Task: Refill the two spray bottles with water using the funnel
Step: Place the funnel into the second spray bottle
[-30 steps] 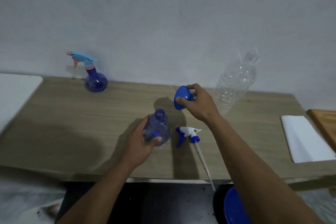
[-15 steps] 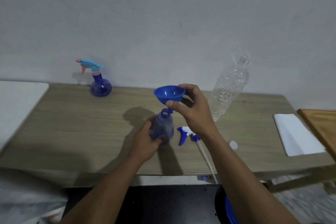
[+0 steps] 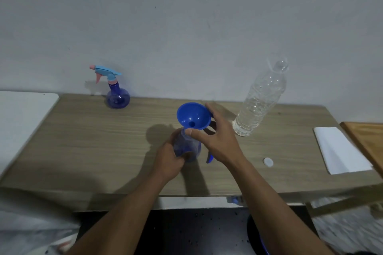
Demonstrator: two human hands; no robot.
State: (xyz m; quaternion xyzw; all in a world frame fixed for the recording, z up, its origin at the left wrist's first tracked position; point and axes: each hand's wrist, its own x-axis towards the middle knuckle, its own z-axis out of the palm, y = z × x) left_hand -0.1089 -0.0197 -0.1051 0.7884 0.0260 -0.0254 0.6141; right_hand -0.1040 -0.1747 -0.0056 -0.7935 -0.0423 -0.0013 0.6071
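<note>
1. The desk [image 3: 93, 151] lies under both hands.
2. A clear water bottle [image 3: 259, 101] stands just right of the right fingers.
3. The left hand [image 3: 169, 161] curls its fingers round the open spray bottle [image 3: 189, 147], which stands upright on the desk.
4. A second spray bottle [image 3: 117, 93] stands well left of the left fingers.
5. The right hand [image 3: 219, 143] pinches the blue funnel [image 3: 193, 116] between thumb and forefinger, atop the held bottle's mouth.
6. A white cap [image 3: 268, 161] lies right of the right fingers.
</note>
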